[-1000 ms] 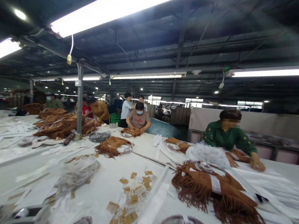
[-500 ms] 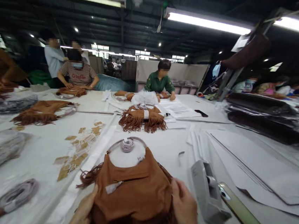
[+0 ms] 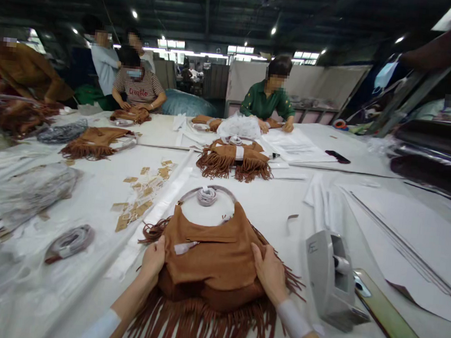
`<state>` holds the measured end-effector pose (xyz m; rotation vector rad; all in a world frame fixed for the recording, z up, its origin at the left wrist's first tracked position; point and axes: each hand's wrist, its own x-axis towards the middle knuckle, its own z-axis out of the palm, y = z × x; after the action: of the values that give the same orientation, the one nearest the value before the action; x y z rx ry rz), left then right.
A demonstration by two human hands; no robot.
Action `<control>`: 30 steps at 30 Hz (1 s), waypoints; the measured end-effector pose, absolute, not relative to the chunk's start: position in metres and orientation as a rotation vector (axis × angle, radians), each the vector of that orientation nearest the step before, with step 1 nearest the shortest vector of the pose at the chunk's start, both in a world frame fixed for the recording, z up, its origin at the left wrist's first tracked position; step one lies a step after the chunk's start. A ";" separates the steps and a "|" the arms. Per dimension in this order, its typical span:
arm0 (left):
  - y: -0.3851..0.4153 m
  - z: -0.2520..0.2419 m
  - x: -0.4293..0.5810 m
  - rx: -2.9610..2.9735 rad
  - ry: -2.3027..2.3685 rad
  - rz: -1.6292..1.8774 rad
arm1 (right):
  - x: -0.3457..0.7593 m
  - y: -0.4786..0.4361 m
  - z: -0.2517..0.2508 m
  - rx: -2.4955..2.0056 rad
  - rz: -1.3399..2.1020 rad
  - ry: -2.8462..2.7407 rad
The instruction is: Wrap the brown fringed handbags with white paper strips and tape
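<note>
A brown fringed handbag (image 3: 208, 263) lies on the white table in front of me, its handle pointing away and its long fringe spread toward me. A small wrapped tag or zip pull (image 3: 186, 247) shows beside its zip. My left hand (image 3: 153, 260) grips the bag's left side, fingers partly hidden behind it. On the opposite side, my right hand (image 3: 269, 271) holds the edge with the thumb on top. Inside the handle loop rests a coiled, wrapped strap (image 3: 206, 196).
To the right stand a grey tape dispenser (image 3: 329, 274) and a green phone (image 3: 394, 318). Brown paper tags (image 3: 137, 208) and another coiled strap (image 3: 70, 243) lie left. Beyond is a second fringed bag (image 3: 234, 159); co-workers, including a person in green (image 3: 268, 98), work across the table.
The view has tilted down and turned left, so more fringe and both my wrists show. The fringe now lies spread out toward me. Both hands are still on the bag's sides.
</note>
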<state>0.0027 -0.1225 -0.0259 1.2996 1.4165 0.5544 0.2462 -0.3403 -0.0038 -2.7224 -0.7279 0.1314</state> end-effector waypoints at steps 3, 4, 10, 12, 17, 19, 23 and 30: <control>-0.101 -0.033 0.000 1.506 1.548 0.556 | 0.246 -0.332 -0.010 -2.797 0.039 -0.765; -0.095 -0.034 0.000 1.565 1.580 0.543 | 0.247 -0.328 -0.012 -2.814 0.019 -0.779; -0.089 -0.050 0.002 1.783 1.670 0.439 | 0.256 -0.314 -0.027 -2.870 -0.054 -0.839; -0.092 -0.055 0.003 1.838 1.671 0.434 | 0.258 -0.312 -0.032 -2.881 -0.072 -0.848; -0.089 -0.050 0.001 1.961 1.584 0.500 | 0.262 -0.310 -0.023 -2.846 -0.087 -0.940; -0.089 -0.039 -0.003 1.997 1.531 0.579 | 0.261 -0.318 -0.011 -2.797 -0.101 -1.021; -0.117 -0.016 -0.026 2.070 1.452 0.880 | 0.242 -0.363 0.004 -2.477 -0.368 -1.214; -0.230 -0.020 -0.056 2.593 0.335 0.698 | 0.156 -0.420 -0.010 -1.747 -0.241 -1.858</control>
<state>-0.0556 -0.2297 -0.0199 2.5926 0.3351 0.6984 0.1557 -0.4202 -0.0102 -1.7467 -1.8575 -0.2407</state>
